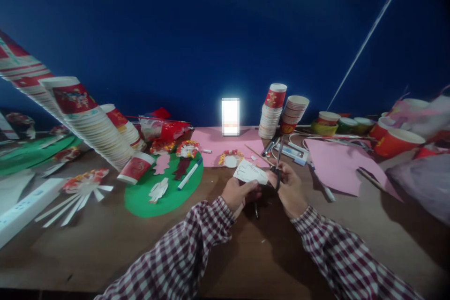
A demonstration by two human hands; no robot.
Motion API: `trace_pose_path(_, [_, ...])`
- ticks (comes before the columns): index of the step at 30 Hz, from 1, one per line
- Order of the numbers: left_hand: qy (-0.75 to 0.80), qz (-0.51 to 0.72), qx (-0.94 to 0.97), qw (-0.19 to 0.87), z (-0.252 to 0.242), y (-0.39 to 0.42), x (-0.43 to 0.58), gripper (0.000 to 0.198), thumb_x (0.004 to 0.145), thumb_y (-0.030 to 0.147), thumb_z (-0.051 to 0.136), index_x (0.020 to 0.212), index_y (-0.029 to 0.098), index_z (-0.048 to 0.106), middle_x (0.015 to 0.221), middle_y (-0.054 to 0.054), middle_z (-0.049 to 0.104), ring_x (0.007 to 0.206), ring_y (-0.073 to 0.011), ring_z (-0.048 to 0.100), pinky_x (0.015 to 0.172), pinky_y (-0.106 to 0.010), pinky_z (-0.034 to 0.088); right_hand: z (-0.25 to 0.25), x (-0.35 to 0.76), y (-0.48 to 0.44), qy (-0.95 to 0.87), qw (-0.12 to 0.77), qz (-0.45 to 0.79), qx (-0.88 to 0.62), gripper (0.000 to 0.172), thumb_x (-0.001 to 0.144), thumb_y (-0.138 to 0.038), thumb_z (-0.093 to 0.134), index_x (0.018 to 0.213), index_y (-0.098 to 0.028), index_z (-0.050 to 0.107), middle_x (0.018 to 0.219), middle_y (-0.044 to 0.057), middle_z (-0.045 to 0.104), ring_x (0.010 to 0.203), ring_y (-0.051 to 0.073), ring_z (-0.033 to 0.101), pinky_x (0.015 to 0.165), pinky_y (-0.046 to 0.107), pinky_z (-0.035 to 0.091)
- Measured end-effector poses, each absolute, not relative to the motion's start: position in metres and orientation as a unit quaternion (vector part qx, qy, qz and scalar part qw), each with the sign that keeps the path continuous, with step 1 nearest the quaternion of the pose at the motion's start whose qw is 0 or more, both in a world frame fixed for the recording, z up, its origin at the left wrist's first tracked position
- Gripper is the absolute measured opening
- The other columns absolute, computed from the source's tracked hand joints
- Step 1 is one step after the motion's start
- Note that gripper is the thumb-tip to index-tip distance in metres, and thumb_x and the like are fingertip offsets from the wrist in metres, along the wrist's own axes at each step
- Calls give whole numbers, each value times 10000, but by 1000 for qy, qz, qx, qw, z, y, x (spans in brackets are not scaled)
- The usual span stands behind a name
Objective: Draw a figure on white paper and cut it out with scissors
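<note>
In the head view, my left hand [237, 196] pinches a piece of white paper [248, 172] with dark drawn outlines on it. A pair of scissors [279, 164] is in my right hand [288, 188], its blades pointing up and away from me. The right fingertips are close to the paper's right edge; whether they touch it I cannot tell. Behind the paper lies a paper-cup cutout with a red and yellow fringe [225, 157]. Below my hands a dark pen-like object [256, 212] rests on the table.
Left, a green paper sheet [140, 201] carries figure cutouts and a marker [190, 174]. Stacked paper cups lean [93, 122] at left and stand [270, 115] at the back. Pink paper [337, 168], bowls [325, 124] and a plastic bag [422, 178] are right. A power strip [28, 211] lies far left.
</note>
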State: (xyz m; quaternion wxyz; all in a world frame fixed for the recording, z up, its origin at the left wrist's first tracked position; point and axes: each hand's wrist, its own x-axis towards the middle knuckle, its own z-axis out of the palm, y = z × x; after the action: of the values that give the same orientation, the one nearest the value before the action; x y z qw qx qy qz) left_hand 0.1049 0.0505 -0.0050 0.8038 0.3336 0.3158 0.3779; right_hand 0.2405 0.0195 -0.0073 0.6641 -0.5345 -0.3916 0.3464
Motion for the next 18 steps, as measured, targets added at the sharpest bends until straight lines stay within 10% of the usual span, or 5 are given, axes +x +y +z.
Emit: trace_pose_path(18, [392, 471, 298, 732, 6, 71, 91, 336, 520, 217, 765, 781, 112, 580, 628, 4, 594, 484, -63, 507, 450, -183, 434, 0, 238, 9, -537, 526, 415, -512, 259, 723, -329, 656, 934, -202, 575, 875, 17, 602, 822, 158, 553, 752, 271, 446])
